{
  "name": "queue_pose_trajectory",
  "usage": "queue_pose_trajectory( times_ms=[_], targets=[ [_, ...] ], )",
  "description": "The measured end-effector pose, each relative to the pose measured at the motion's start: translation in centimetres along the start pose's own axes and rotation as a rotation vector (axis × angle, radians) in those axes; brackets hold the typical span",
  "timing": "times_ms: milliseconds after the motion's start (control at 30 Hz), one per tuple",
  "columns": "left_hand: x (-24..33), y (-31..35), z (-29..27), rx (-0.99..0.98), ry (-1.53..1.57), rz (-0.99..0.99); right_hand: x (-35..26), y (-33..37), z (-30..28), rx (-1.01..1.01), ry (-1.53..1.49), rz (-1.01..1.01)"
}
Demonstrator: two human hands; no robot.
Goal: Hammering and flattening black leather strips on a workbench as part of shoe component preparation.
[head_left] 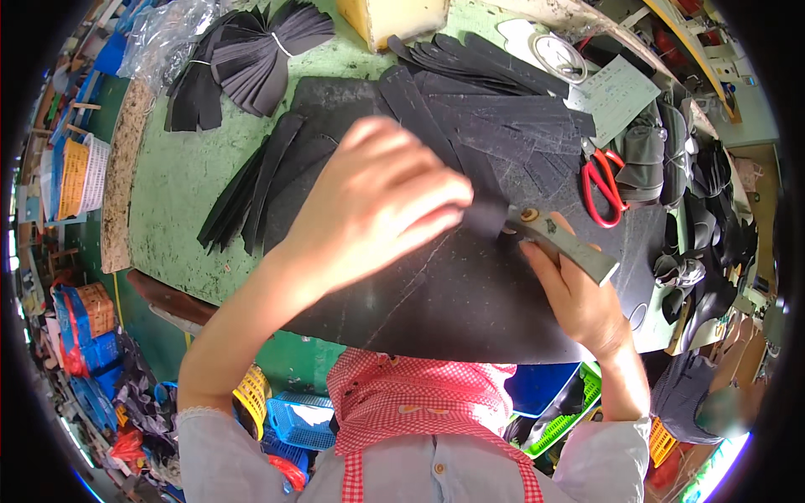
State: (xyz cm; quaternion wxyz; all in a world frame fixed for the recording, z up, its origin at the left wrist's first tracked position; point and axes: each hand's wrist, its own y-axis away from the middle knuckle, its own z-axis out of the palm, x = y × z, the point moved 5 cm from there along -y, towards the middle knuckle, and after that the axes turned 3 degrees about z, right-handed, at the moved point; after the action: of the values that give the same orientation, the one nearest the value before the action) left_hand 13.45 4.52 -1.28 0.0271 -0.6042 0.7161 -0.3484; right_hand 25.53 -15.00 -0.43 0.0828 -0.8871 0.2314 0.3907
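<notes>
My left hand (381, 197), blurred by motion, is over the middle of the black sheet (419, 310). Its fingers are curled, thumb and forefinger close together beside a black strip (486, 214). Whether they pinch the strip cannot be seen. My right hand (579, 293) is closed around a grey metal hammer (574, 249), its blocky head angled toward the lower right. The hammer's other end meets the near end of the strip. More flat black strips (520, 121) lie overlapping just beyond my hands.
Red-handled scissors (605, 189) lie right of the strips. Tied black bundles (260, 59) and loose strips (251, 189) are on the green table (168, 180). A yellowish block (394, 21), a tape roll (558, 57) and a written sheet (615, 99) lie at the back.
</notes>
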Motion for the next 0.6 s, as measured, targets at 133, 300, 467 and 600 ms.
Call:
queue_pose_trajectory(
  times_ms=[133, 300, 467, 600],
  targets=[
    [4.2, 5.9, -0.2, -0.354, 0.113, -0.249, -0.2, 0.4, -0.3, -0.171, 0.033, 0.030],
    [4.9, 8.0, 0.6, -0.236, 0.111, -0.253, -3.0, 3.7, 3.7, -0.519, 0.000, -0.116],
    [3.7, 7.5, 1.5, -0.137, 0.154, -0.265, -3.9, 4.1, 4.2, -0.478, 0.065, -0.031],
    [3.5, 7.7, 1.5, -0.089, 0.133, -0.162, -3.1, 4.1, 4.1, -0.504, 0.026, -0.040]
  ],
)
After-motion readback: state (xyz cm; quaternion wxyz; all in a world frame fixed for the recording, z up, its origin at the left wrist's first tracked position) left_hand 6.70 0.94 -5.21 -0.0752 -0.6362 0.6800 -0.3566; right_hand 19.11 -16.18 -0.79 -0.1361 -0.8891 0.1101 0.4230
